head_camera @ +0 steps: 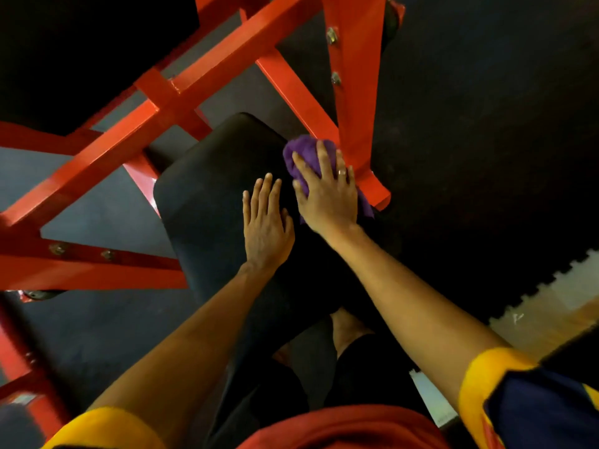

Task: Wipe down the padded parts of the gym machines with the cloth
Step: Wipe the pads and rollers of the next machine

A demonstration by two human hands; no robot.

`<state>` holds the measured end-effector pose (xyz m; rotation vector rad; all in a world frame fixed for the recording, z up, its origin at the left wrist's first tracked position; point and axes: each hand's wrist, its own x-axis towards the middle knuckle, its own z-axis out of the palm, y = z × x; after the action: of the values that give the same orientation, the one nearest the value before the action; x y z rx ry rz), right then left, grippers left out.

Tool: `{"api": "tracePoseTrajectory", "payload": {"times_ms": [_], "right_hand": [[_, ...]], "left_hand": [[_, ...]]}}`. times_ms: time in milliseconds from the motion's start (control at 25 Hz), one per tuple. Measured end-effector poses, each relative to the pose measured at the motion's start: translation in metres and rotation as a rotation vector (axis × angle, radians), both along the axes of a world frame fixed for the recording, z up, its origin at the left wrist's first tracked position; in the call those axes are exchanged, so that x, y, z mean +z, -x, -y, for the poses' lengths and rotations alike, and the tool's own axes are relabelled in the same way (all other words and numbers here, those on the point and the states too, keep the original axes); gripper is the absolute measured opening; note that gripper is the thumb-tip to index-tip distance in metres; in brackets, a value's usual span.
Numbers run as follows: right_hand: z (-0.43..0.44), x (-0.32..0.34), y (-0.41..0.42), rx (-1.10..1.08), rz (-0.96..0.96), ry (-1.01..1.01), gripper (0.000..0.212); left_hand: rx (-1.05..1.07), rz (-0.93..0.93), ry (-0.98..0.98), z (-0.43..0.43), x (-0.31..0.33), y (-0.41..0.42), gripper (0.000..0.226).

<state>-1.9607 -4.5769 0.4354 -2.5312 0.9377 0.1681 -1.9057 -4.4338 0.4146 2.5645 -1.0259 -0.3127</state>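
The step in hand looks like the wiping of 1 pad: the right hand [325,196] lies flat, fingers spread, pressing a bunched purple cloth [303,157] onto the far right edge of the long black padded bench seat [207,196]. The cloth is crumpled into a soft wad under the palm, with a little purple showing beyond the fingertips and a strip trailing out below the heel of the hand. It sits just beside an upright of the red painted steel frame [168,102], which crosses over and around the pad.

The left hand [267,223] rests on the same pad just beside the right one, flat and holding nothing, fingers straight and close together; it seems to be steadying the body or the seat.

The pad is matte black, rounded at its corners, and runs from the far end towards the person's legs. Its left side looks untouched by the cloth at present, so the next move probably calls for a sweep of the right hand across towards the left and back along the length, keeping the wad flat and clear of the frame bolts [332,35]
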Motion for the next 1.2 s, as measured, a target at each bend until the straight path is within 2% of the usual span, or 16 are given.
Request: {"api": "tracePoseTrajectory", "payload": {"times_ms": [80, 160, 280, 400, 480, 640, 800, 920, 1080, 1200], "right_hand": [[0.034, -0.009, -0.041, -0.095, -0.038, -0.173, 0.053], [0.054, -0.012, -0.059, -0.079, -0.058, -0.271, 0.055], [0.052, -0.001, -0.014, -0.024, -0.024, -0.238, 0.062], [0.04, 0.017, 0.058, -0.074, -0.123, -0.178, 0.064], [0.037, 0.016, 0.07, -0.109, -0.159, -0.086, 0.063], [0.031, -0.004, -0.009, -0.069, -0.07, -0.053, 0.058], [0.037, -0.008, -0.074, 0.027, -0.004, -0.132, 0.056], [0.041, -0.006, -0.032, 0.018, 0.052, -0.108, 0.053], [0.028, 0.01, 0.072, -0.135, -0.026, -0.011, 0.051], [0.023, 0.01, 0.072, -0.26, -0.108, -0.014, 0.048]], "left_hand": [[0.001, 0.004, -0.004, 0.012, -0.003, 0.0, 0.058], [0.034, 0.035, -0.04, 0.018, -0.004, 0.002, 0.057], [0.044, 0.056, -0.06, 0.018, -0.004, 0.005, 0.056], [0.059, 0.073, -0.066, 0.02, -0.003, 0.005, 0.056], [0.073, 0.078, -0.072, 0.021, -0.003, 0.006, 0.056], [0.081, 0.094, -0.048, 0.02, -0.004, 0.007, 0.056], [0.069, 0.103, -0.034, 0.02, -0.007, 0.008, 0.059], [0.069, 0.104, -0.053, 0.02, -0.007, 0.006, 0.059], [0.077, 0.095, -0.074, 0.022, -0.005, 0.008, 0.056], [0.078, 0.101, -0.087, 0.023, -0.005, 0.008, 0.057]]}}
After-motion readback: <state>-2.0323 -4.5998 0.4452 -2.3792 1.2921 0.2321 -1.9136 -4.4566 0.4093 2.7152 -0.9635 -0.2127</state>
